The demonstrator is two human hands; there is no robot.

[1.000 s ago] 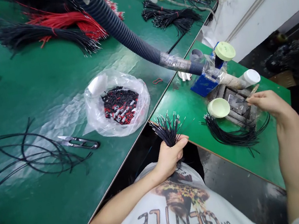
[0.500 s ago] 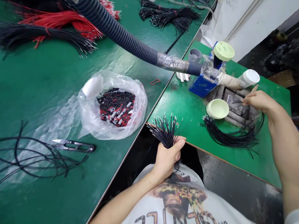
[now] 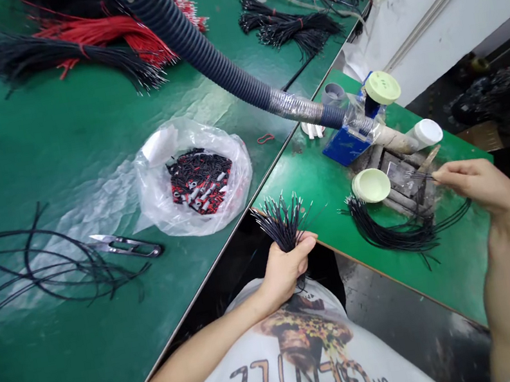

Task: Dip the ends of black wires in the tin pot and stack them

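My left hand [image 3: 287, 265] is closed round a bundle of black wires [image 3: 283, 224], whose bare silvery tips fan out upward. At the right, my right hand [image 3: 467, 175] pinches a few black wires [image 3: 419, 175] with their ends pointing left over a grimy metal-framed block [image 3: 401, 170]. A wooden stick [image 3: 430, 156] lies just beyond those ends. More black wires [image 3: 383, 228] lie curved on the green table in front, below a pale green cup [image 3: 371, 186]. The tails of the pinched wires run down toward that pile.
A ribbed hose [image 3: 225, 72] crosses overhead to a nozzle beside the block. White jar [image 3: 427, 132], pale lid [image 3: 382, 87] and blue plate [image 3: 346, 146] stand around it. Leftward lie a plastic bag [image 3: 194, 175] of small parts, thread snips [image 3: 127, 246], loose cable [image 3: 42, 265] and red wires [image 3: 106, 33].
My right hand has moved right and slightly down, drawing the pinched wires back from over the block. My left hand and its bundle stay in place.
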